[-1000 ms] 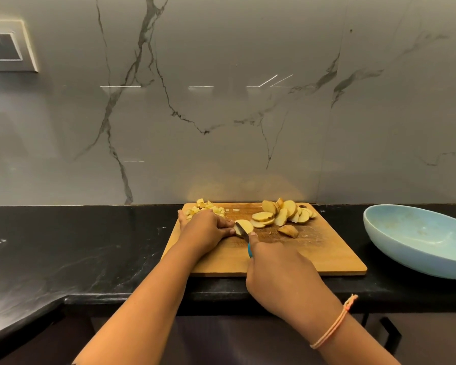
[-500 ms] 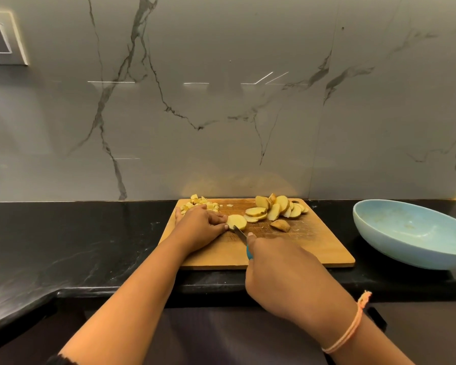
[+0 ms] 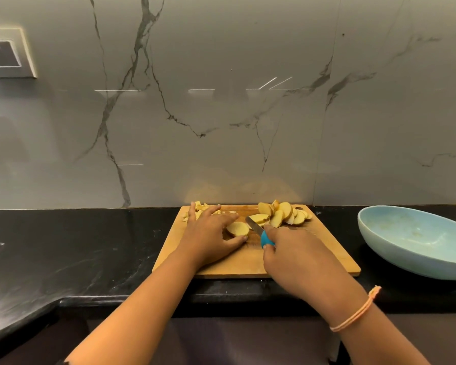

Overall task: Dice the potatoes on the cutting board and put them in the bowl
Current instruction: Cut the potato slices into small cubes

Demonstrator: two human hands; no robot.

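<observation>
I look down at a wooden cutting board (image 3: 313,254) that lies on a black stone counter (image 3: 77,246), its far edge against a grey marble-veined wall. My left hand (image 3: 211,233) rests on the left half of the board, fingers spread. The thumb and forefinger pinch a round potato slice (image 3: 238,228) that lies flat near the middle of the board, while the other fingers reach toward the far left corner. A small heap of diced potato (image 3: 203,208) sits at that corner, partly hidden behind my fingers. My right hand (image 3: 298,256) is over the near middle of the board, fingers curled tight round the blue handle of a small knife (image 3: 267,239). The forefinger lies along the top of the handle. The blade points away and to the left, with its tip just beside the slice I am pinching; I cannot tell whether the edge touches it. A pile of potato slices (image 3: 282,216), pale yellow with brown skin on the rims, leans together near the far right corner of the board. A pale blue bowl (image 3: 416,241) stands on the counter to the right of the board, apart from it and tipped slightly toward me. A thin orange thread bracelet (image 3: 353,316) circles my right wrist. A switch plate (image 3: 5,55) is set in the wall at the far left.
</observation>
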